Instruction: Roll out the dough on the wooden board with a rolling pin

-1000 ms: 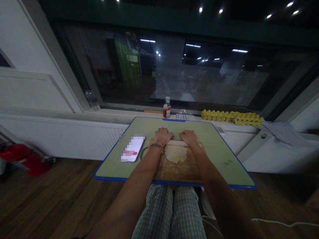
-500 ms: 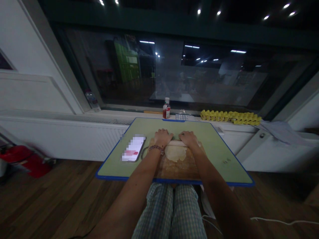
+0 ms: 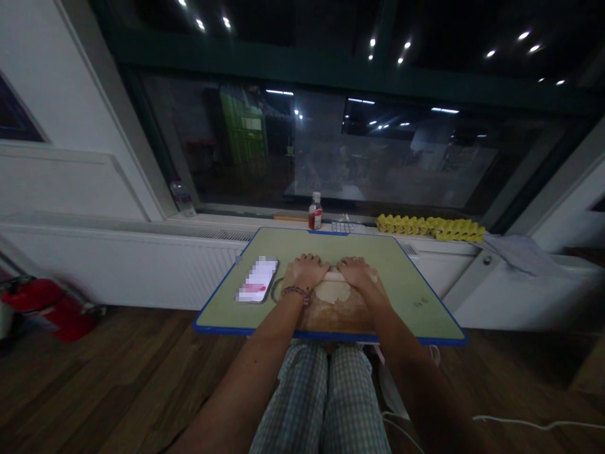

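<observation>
A pale rolling pin (image 3: 334, 276) lies crosswise over a sheet of thin dough (image 3: 333, 292) on a wooden cutting board (image 3: 335, 320). My left hand (image 3: 310, 270), a beaded bracelet at its wrist, is closed over the pin's left end. Over the right end, my right hand (image 3: 355, 271) is curled the same way. Both hands cover the ends of the pin, and only its middle shows between them. The dough spreads toward me with an uneven near edge.
A phone (image 3: 258, 280) with a lit screen lies left of the board on the green table (image 3: 411, 284). Along the windowsill stand a small bottle with red liquid (image 3: 315, 212), a blister pack (image 3: 343, 227), yellow egg cartons (image 3: 430, 227) and a plastic bottle (image 3: 182, 198). A red fire extinguisher (image 3: 51, 309) is at left.
The camera view has tilted up slightly. Both hands stay on the rolling pin, which sits slightly nearer the middle of the board; less dough shows in front of it.
</observation>
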Demonstrator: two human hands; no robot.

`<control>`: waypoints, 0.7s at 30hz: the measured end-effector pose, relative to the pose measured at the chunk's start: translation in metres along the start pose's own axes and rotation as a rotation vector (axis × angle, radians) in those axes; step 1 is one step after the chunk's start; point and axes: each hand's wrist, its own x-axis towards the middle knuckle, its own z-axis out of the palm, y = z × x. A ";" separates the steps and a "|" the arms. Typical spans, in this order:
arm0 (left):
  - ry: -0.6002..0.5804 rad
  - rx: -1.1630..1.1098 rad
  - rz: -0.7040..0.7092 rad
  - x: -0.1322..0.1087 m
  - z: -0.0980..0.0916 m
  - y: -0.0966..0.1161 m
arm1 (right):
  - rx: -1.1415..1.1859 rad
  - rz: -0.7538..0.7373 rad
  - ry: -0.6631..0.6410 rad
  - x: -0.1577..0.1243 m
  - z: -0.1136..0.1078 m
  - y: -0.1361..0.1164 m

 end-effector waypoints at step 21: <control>0.156 0.024 0.128 -0.030 0.018 -0.001 | -0.003 -0.075 0.170 -0.045 0.018 -0.002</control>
